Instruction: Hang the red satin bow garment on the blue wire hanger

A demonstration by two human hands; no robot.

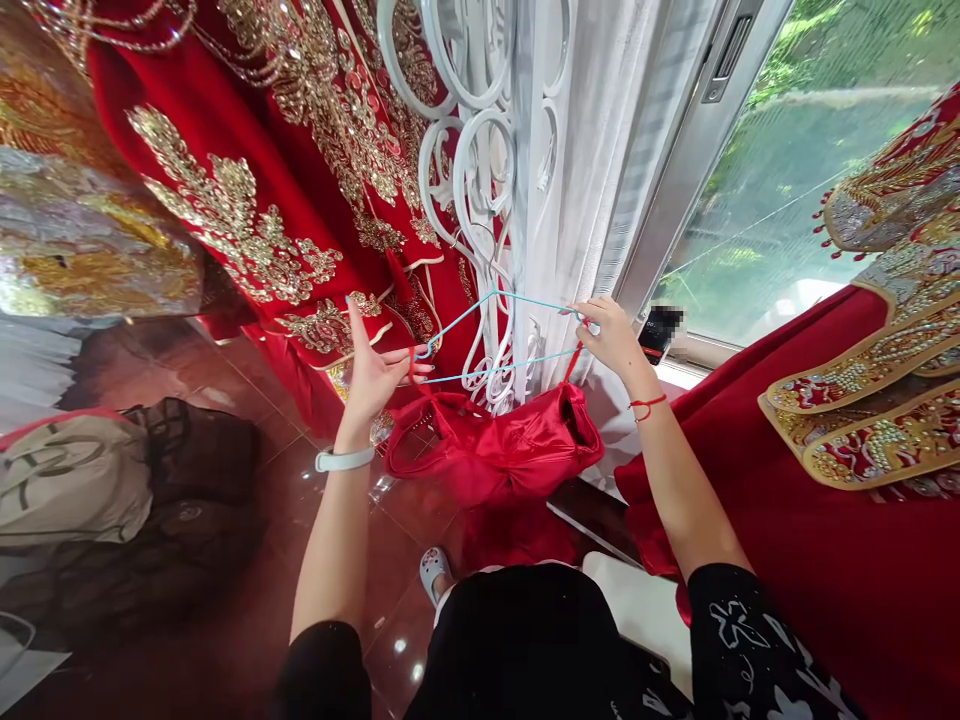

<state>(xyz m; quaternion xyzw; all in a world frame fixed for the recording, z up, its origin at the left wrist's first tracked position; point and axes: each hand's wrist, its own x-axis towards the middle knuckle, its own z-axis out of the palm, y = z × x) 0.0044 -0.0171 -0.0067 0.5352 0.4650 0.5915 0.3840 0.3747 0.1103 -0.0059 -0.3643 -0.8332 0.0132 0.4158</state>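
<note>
A thin light-blue wire hanger (459, 322) is stretched level between my two hands, its hook up near a white scrolled metal rack. From it hangs a red satin dress (510, 440) by narrow red straps. My left hand (375, 372) is closed around the hanger's left end, where one strap loops over; one finger or thumb sticks up. The hanger's right end and the other strap are pinched by my right hand (606, 338). The dress's lower part drops toward the floor in front of me.
The white scrolled metal rack (517, 200) stands ahead, beside a window (795, 200). Red gowns with gold beading (255, 220) hang at left, and another beaded red garment (825, 400) at right. A beige backpack (75, 480) lies lower left. A black device (660, 335) rests on the sill.
</note>
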